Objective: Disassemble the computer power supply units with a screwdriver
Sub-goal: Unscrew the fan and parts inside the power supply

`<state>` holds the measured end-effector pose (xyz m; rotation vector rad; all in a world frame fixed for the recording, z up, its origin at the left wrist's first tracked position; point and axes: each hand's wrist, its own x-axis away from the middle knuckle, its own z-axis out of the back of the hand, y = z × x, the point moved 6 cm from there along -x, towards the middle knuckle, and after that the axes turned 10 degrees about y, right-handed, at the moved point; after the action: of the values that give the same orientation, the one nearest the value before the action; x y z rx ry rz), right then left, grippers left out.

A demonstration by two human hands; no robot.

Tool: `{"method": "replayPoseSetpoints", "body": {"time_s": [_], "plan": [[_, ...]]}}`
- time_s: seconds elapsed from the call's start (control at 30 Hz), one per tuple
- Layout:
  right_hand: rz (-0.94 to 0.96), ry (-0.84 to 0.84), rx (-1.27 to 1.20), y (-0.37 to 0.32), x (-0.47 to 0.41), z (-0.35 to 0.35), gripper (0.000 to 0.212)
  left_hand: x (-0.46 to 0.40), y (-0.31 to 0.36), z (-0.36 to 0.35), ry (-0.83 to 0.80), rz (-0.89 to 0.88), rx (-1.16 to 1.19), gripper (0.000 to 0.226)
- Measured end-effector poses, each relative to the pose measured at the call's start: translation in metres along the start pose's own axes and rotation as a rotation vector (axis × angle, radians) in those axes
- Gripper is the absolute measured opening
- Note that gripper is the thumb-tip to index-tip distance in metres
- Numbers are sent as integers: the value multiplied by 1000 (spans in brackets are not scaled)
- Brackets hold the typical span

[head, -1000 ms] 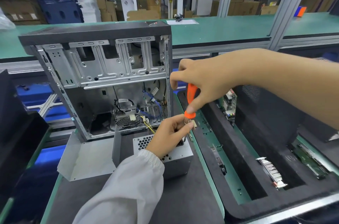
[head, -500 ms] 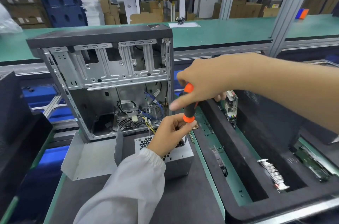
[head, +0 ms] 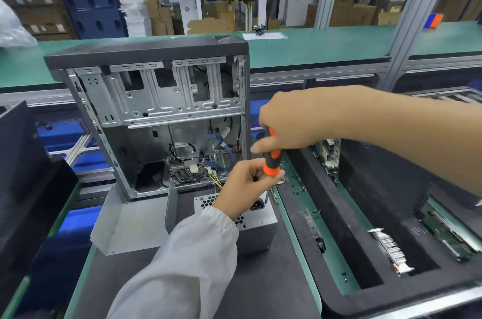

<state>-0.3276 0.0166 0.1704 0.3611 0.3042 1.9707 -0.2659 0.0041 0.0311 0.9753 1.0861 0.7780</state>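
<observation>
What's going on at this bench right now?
A person is unscrewing a power supply that lies on the dark mat in front of an open computer case. The right hand holds the screwdriver upright by its orange and black handle. The left hand steadies its lower end over the unit.

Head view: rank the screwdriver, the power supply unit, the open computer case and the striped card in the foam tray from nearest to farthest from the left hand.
1. Screwdriver: in the left hand's fingers.
2. Power supply unit: directly beneath that hand.
3. Open computer case: behind, to the left.
4. Striped card: far right, in the foam tray.
</observation>
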Motion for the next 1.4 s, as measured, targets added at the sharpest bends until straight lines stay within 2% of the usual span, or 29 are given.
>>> {"method": "replayPoseSetpoints", "body": {"time_s": [0.03, 0.07, 0.13, 0.2, 0.3, 0.4, 0.47, 0.57, 0.63, 0.7, 0.77, 0.9, 1.03, 1.23, 1.4], "plan": [[59, -18, -12, -2, 0, 1, 31, 0, 2, 0, -6, -7, 9, 35], [90, -57, -57, -2, 2, 3, 21, 0, 4, 0, -10, -12, 21, 32], [115, -136, -100, 2, 6, 5, 45, -1, 5, 0, -5, -16, 27, 31], [45, -118, -177, 5, 8, 7, 65, -2, 4, 0, 10, -20, 6, 30], [-94, -27, -171, 7, 5, 3, 74, -4, 2, 0, 5, 6, -15, 28], [-4, 38, -57, 3, 0, 2, 50, -4, 1, 0, -1, 21, -14, 32], [95, -5, -110, 1, 4, 6, 11, -4, 1, 0, 0, 27, -4, 29], [115, -74, -180, 6, 7, 9, 44, -4, 2, 0, 11, 34, 4, 27], [12, -30, -228, 10, 5, 9, 69, -4, 0, 0, 12, 41, -2, 26], [-83, 7, -205, 12, 4, 6, 77, -5, -1, 0, 11, 45, -34, 34], [-101, 12, -162, 11, 2, 1, 66, -5, -2, -1, 7, 46, -35, 39], [18, 16, -301, 9, 3, 2, 9, -5, -5, 4, -51, 54, 8, 24], [6, 23, -396, 19, 8, 2, 15, -1, -25, 22, -100, 110, -93, 4], [-64, 38, -476, 38, 14, -3, 13, 6, -51, 37, -61, 198, -281, 13], [-100, 73, -563, 51, 16, -1, 14, 7, -48, 32, -83, 122, -370, 10]]}}
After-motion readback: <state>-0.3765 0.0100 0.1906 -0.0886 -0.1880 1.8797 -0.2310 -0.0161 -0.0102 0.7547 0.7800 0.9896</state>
